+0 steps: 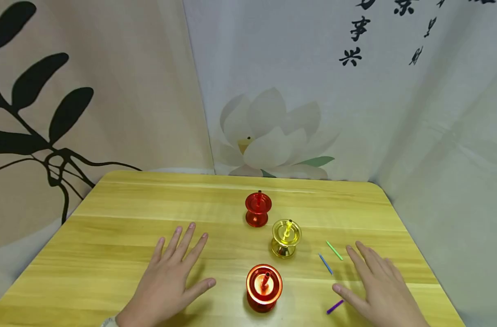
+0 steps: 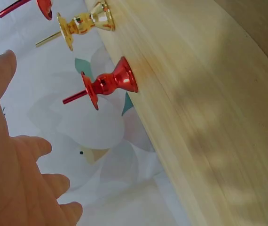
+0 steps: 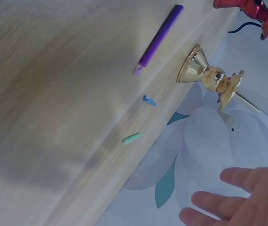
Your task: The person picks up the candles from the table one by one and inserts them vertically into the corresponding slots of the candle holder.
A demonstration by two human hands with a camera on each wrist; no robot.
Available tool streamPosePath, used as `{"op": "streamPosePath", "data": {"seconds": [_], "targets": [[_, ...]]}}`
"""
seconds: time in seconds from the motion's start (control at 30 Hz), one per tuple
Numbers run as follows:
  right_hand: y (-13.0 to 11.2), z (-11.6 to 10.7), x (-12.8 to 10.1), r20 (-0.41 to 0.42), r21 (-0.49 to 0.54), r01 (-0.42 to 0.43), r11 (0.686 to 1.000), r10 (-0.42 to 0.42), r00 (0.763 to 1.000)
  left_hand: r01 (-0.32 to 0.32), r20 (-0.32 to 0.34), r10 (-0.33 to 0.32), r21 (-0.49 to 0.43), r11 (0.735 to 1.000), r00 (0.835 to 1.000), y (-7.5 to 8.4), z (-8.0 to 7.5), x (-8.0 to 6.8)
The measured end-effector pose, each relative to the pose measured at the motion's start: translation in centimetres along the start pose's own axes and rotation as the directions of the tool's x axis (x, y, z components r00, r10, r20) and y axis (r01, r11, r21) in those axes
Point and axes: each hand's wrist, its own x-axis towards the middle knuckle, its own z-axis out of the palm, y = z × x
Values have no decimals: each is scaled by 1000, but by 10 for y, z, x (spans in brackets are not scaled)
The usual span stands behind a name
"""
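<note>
- Here, the left hand [image 1: 168, 279] is lying palm-down on the wooden table [image 1: 109, 227] with its fingers [image 1: 185, 238] spread and straight, holding nothing; the flat pose looks like resting rather than reaching.
- Just off its thumb tip, the near red candle holder [image 1: 264, 287] is standing upright with a red stick in its cup, probably set within easy reach of both hands.
- The right hand [image 1: 381, 290] is likewise lying flat, fingers [image 1: 356, 259] splayed and gripping nothing.
- Beside its thumb, a purple stick [image 1: 335, 307] is lying loose; just off its index fingertip, a blue stick [image 1: 325, 264] and a green stick [image 1: 334, 250] are lying apart, seemingly kept handy as spares.
- Farther out between the hands, the gold candle holder [image 1: 286, 238] is carrying a yellow stick, and beyond it the far red candle holder [image 1: 258, 209] is carrying a red one.
</note>
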Motion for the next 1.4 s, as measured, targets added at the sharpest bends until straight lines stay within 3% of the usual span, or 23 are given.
{"op": "streamPosePath", "data": {"seconds": [0.13, 0.3, 0.4, 0.6, 0.9, 1.03, 1.23, 1.4], "targets": [[1, 4, 5, -16, 34, 1, 999, 0, 1000, -12, -13, 12, -12, 1000, 1000, -1, 4, 4], [1, 9, 12, 56, 78, -47, 996, 43, 998, -23, -23, 22, -66, 998, 999, 0, 8, 9], [1, 13, 18, 92, 88, -78, 993, 70, 993, 2, -14, -4, -134, 991, 1000, 1, 10, 12], [-1, 19, 29, 143, 77, -98, 992, 86, 986, 60, 11, -60, -306, 950, 998, 4, 11, 18], [3, 28, 43, 155, 54, -82, 995, 73, 985, 52, -11, -62, -433, 900, 998, 5, 19, 28], [7, 33, 53, 190, 52, -108, 993, 97, 977, 90, 23, -91, -501, 861, 996, 6, 22, 37], [13, 40, 65, 262, 63, -154, 986, 132, 956, 199, 114, -164, -603, 772, 980, 11, 26, 52], [18, 46, 76, 268, 64, -142, 988, 120, 956, 260, 159, -207, -656, 709, 965, 15, 31, 63]]}}
